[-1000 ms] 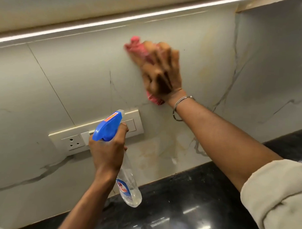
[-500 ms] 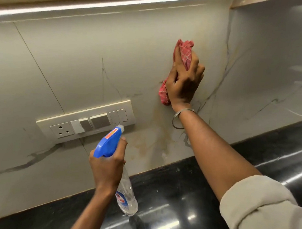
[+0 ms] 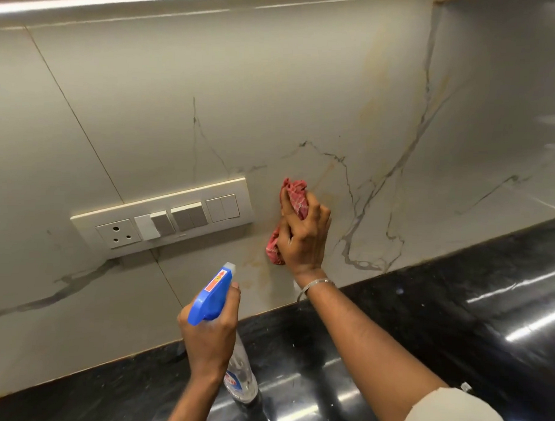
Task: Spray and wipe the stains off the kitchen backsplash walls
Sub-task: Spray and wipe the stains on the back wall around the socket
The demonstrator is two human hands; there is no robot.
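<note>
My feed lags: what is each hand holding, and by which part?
The left hand grips the spray bottle by its neck, under the blue trigger head. The right hand holds the bunched red cloth around its middle, against the backsplash.

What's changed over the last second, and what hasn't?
The right hand has wiped the cloth down the wall, from high up to just right of the switch panel, low near the counter. It grips the cloth throughout. The left hand still holds the spray bottle, nozzle toward the wall.
</note>
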